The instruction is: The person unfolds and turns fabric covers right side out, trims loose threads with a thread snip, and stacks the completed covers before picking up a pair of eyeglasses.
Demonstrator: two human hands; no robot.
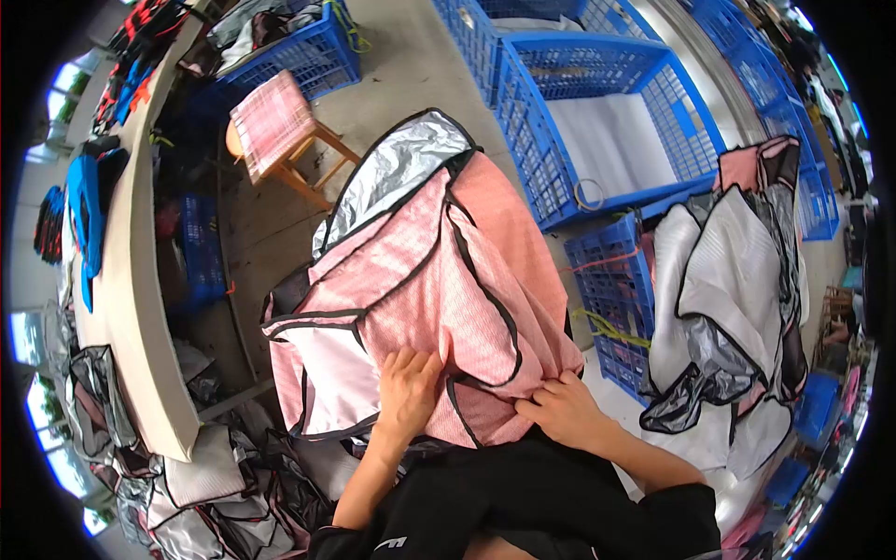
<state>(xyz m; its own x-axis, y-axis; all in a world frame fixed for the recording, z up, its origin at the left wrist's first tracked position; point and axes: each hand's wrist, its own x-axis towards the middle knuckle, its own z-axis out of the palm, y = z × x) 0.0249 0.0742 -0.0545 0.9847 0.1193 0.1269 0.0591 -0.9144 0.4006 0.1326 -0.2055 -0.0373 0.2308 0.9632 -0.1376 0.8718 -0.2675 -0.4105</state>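
Observation:
A pink fabric piece [401,280] with black binding along its edges lies spread in front of me, over my lap. Its silver foil lining [397,168] shows at the far end, and a paler pink panel [327,378] at the left. My left hand [409,390] is closed on the near part of the cloth, with folds gathered beside its fingers. At the lower right corner, my right hand [562,407] pinches the fabric by its edge. What lies under the cloth is hidden.
Blue plastic crates [551,140] stand ahead and right. Foil-lined pieces [719,299] are draped over a crate at right; more pieces [215,485] are heaped at lower left. A stool [280,126] with a checked cover stands ahead left, beside a long table edge [140,308].

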